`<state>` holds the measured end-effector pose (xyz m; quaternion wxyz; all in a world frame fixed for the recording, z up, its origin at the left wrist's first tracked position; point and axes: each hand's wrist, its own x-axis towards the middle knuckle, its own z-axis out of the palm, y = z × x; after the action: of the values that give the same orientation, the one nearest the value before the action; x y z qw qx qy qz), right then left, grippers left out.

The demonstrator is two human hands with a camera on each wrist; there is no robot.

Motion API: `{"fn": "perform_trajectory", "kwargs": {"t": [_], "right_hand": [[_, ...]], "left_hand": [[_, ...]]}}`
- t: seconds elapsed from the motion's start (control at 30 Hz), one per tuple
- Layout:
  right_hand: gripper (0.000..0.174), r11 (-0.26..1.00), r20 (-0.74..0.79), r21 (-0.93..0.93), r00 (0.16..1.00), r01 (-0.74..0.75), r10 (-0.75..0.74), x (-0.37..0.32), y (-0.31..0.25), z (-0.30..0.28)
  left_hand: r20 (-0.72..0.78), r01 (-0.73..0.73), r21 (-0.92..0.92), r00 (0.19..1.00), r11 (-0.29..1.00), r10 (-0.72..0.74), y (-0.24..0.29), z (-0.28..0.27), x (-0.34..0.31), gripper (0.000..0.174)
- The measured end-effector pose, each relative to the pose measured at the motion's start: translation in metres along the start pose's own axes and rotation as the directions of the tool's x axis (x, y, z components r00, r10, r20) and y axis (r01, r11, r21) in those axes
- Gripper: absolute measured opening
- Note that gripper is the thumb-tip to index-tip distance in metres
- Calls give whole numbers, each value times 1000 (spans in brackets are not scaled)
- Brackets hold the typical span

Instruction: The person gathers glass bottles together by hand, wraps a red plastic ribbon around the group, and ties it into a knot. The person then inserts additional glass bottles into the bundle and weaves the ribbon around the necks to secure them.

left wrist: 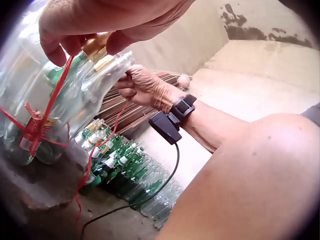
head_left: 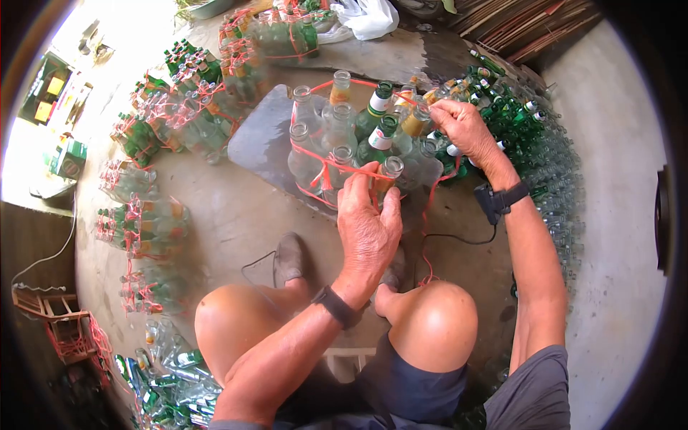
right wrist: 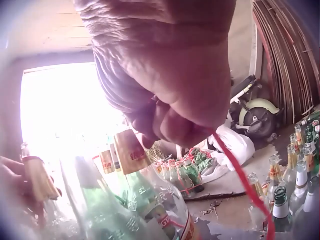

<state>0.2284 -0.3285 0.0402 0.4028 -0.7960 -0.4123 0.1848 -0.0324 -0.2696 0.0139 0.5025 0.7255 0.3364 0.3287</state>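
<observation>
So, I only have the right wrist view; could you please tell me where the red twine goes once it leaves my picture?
Observer: From the right hand, the red twine hangs down past the grey slab toward the right knee.
Operator: Thank you; is anything standing to the person's left?
Observer: Yes, several twine-tied glass-bottle bundles stand on the floor there.
Operator: And is anything lying loose?
Observer: Yes, a heap of green and clear glass bottles lies at the lower left of the head view.
</observation>
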Motion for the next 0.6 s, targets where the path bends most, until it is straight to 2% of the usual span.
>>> {"fn": "perform_trajectory", "kwargs": {"t": [0.03, 0.1, 0.13, 0.2, 0.27, 0.3, 0.33, 0.4, 0.43, 0.5, 0.6], "right_hand": [[26, 990, -11, -86, 993, 113, -114, -7, -1, 1], [25, 990, -37, -48, 990, 136, -138, -15, 3, 8], [25, 986, -62, -9, 984, 166, -166, -18, 4, 11], [26, 989, -65, 43, 988, 140, -137, -28, 3, 13], [31, 980, -28, 139, 990, 140, -137, -36, -1, 13], [40, 999, 105, -8, 994, 45, -44, -42, -17, -2], [40, 999, 103, -9, 994, 45, -43, -46, -16, -3], [49, 969, 185, 241, 983, -53, 8, -51, -17, -5], [49, 969, 185, 241, 983, -54, 9, -52, -19, -7], [65, 988, 220, 153, 975, -32, -2, -55, -25, -13], [68, 993, 235, 118, 971, 12, -39, -51, -20, -10]], "left_hand": [[3, -1, -2, 1000, 1000, 1, 0, 1, 0, 44], [-15, -80, 155, 996, 985, 84, 0, 3, -1, 44], [-12, -82, 155, 996, 985, 84, -3, 4, 0, 44], [-46, -204, 260, 974, 944, 223, -8, 5, 2, 45], [-45, -186, 212, 979, 959, 200, -10, 9, 2, 44], [-47, -166, 164, 983, 972, 175, -10, 10, 3, 44], [-46, -167, 163, 983, 973, 176, -10, 11, 4, 44], [-24, -145, 122, 989, 982, 149, -10, 13, 4, 46], [-23, -144, 121, 989, 982, 148, -10, 13, 5, 46], [11, -103, 118, 995, 988, 103, -10, 14, 7, 46], [6, -111, 109, 994, 988, 111, -13, 16, 6, 46]]}}
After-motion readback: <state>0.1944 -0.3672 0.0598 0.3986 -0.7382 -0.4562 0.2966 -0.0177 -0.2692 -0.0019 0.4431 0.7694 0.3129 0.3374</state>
